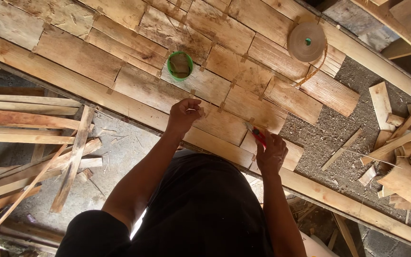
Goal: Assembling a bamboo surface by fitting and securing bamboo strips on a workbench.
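- Black-clothed body of the person (200, 209) fills the bottom centre, nearest the viewer, both arms reaching up to a worktop (72, 81) of joined veneer sheets.
- Loose wood strips (34, 143) lie piled at the far left, below the worktop's edge.
- Left hand (184, 114) rests on the sheets, its grip curled and pinching something small at a seam; what it is cannot be told.
- Green-rimmed tape roll (180, 65) lies flat on the sheets just above that hand.
- Right hand (271, 153) is closed around a red-handled cutter (257, 134), blade tip touching the wood.
- Brown paper tape roll (306, 42) sits upper right, a strip trailing down.
- Wood offcuts (396, 143) lie scattered far right.
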